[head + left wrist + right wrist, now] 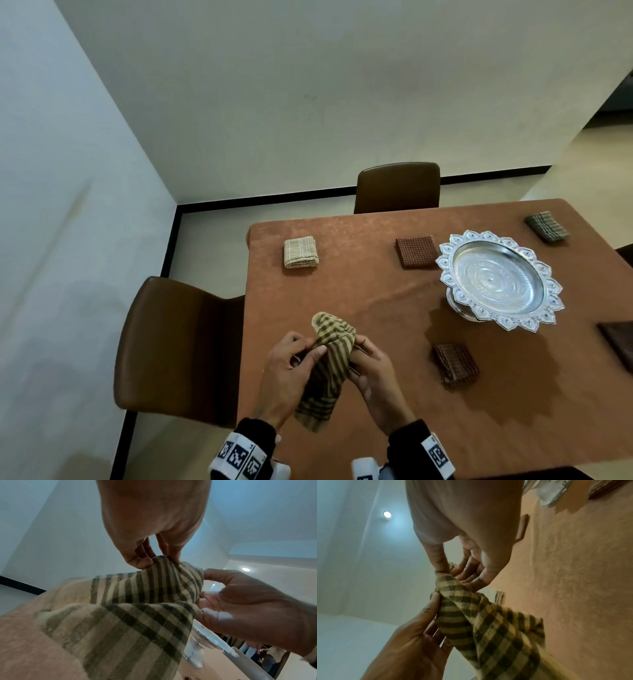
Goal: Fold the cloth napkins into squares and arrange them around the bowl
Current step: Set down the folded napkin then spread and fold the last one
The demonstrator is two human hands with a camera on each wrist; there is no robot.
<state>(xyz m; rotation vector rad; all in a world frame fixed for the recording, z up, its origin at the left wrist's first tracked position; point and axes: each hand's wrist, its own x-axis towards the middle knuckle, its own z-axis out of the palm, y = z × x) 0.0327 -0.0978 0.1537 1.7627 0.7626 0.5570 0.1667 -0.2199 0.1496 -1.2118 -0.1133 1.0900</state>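
Head view: both hands (329,373) pinch striped napkin (327,370), hanging lengthwise.

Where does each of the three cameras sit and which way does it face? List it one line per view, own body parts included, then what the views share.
Head: worn high, looking down at the table, silver bowl and folded napkins; both hands and sleeves show.
Left wrist: low, looking along the left hand up towards the ceiling; the right hand shows too.
Right wrist: low and tilted, looking along the right hand towards the left.
Shared: the striped napkin pinched by both hands.
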